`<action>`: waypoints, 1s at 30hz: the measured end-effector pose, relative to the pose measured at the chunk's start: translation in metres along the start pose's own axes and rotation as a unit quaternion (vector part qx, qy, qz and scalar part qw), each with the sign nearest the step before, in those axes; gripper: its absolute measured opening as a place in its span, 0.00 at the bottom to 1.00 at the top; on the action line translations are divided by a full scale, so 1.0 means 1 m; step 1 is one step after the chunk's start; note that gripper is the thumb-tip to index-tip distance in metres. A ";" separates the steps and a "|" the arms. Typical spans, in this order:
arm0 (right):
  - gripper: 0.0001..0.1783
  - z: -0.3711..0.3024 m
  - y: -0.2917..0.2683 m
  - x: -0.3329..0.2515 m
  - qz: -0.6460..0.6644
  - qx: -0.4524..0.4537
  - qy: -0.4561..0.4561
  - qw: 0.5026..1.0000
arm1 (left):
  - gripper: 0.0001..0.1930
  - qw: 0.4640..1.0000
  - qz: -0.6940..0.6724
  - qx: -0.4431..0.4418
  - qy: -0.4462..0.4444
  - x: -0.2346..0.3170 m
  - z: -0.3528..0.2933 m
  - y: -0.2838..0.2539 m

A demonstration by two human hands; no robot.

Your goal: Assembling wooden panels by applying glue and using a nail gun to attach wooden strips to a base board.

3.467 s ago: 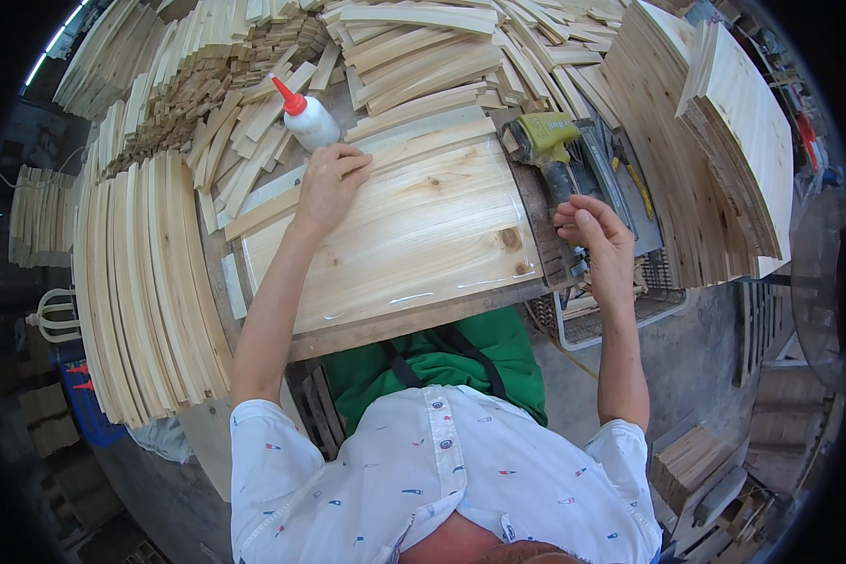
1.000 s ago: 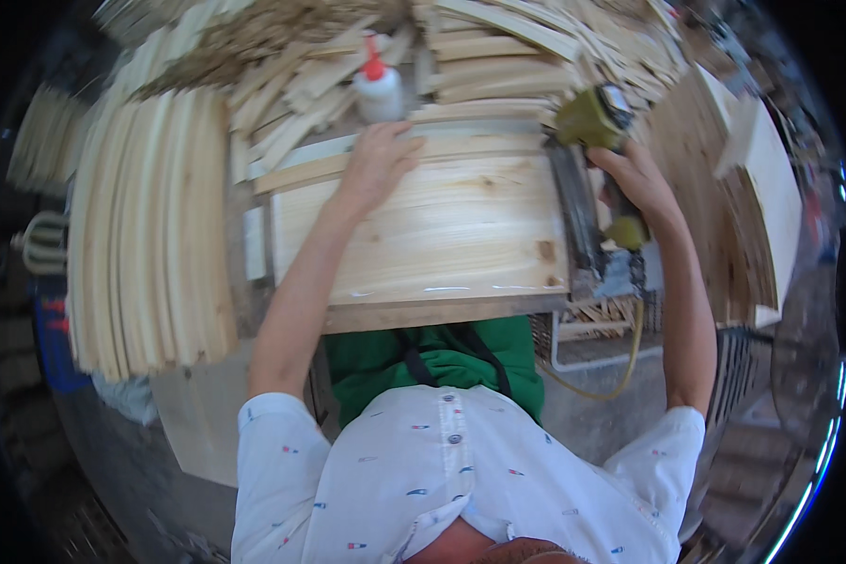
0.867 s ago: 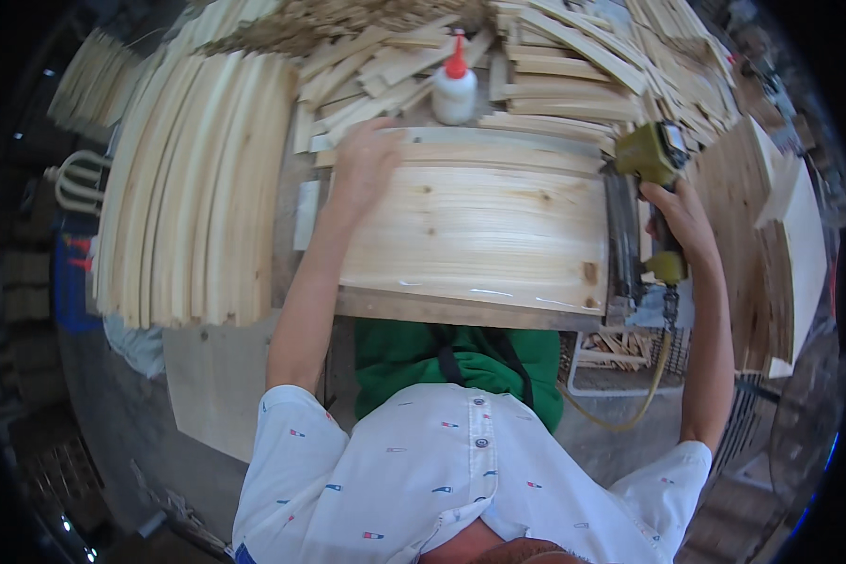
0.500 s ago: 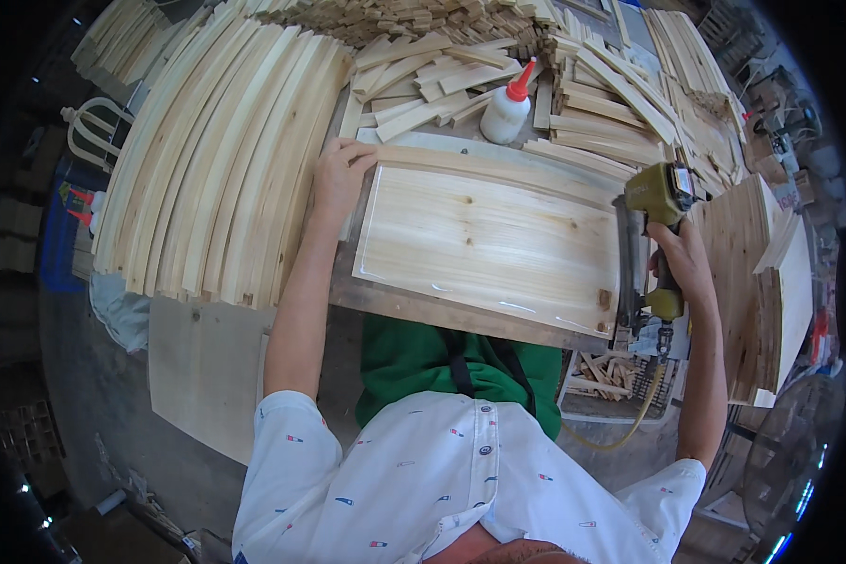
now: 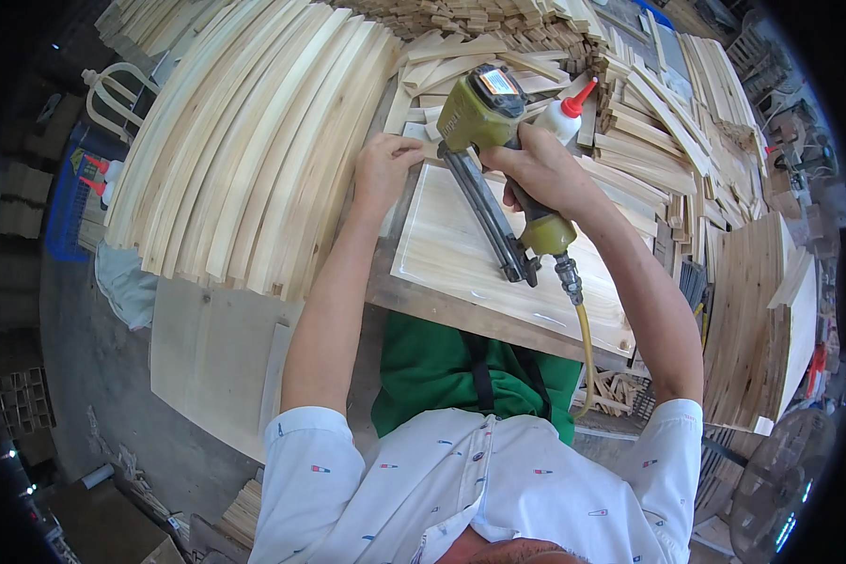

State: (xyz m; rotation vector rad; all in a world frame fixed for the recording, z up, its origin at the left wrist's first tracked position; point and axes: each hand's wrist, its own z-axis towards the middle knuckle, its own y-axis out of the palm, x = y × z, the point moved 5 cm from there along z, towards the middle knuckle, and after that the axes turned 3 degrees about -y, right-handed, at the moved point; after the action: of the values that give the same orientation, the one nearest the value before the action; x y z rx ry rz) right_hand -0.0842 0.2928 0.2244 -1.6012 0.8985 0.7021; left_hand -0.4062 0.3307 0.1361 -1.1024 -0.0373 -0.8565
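A flat wooden panel [image 5: 442, 240] lies on the worktable in front of me, with a shiny bead of what looks like glue along its edges. At its far-left corner, my left hand [image 5: 382, 177] has its fingers closed on the end of a thin wooden strip [image 5: 430, 151] along the far edge. My right hand [image 5: 547, 174] grips the handle of a green and black nail gun [image 5: 479, 117]. The gun is above the panel, its nose by the strip near my left fingers, and it hides part of both. A yellow air hose [image 5: 586, 343] hangs from its handle.
Long curved boards [image 5: 282, 132] are stacked to the left. Behind the panel stand a white glue bottle [image 5: 558, 122] with a red nozzle and piles of short wooden slats [image 5: 634, 160]. More panels [image 5: 747, 310] are stacked at right, near a basket of offcuts [image 5: 616, 390].
My right hand has carried the nail gun from the panel's right side leftward and away from me, to the far-left corner. My left hand stays at that corner. The whole view has shifted slightly.
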 end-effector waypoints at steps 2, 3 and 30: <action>0.17 -0.011 -0.017 0.016 -0.017 0.013 0.038 0.999 | 0.14 1.000 -0.005 -0.010 0.021 0.011 0.002 0.016; 0.17 -0.023 -0.034 0.026 -0.049 0.043 0.074 0.995 | 0.15 0.999 -0.032 -0.002 0.020 0.014 0.001 0.019; 0.18 -0.057 0.023 0.012 0.018 -0.074 0.038 0.996 | 0.10 0.931 -0.288 -0.037 -0.223 0.060 -0.005 0.133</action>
State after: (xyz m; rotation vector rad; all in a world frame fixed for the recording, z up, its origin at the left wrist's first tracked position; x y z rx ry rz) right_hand -0.0981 0.2326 0.2149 -1.7562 0.9519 0.7520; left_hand -0.2840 0.3148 0.0579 -1.3652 -0.7459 -1.1120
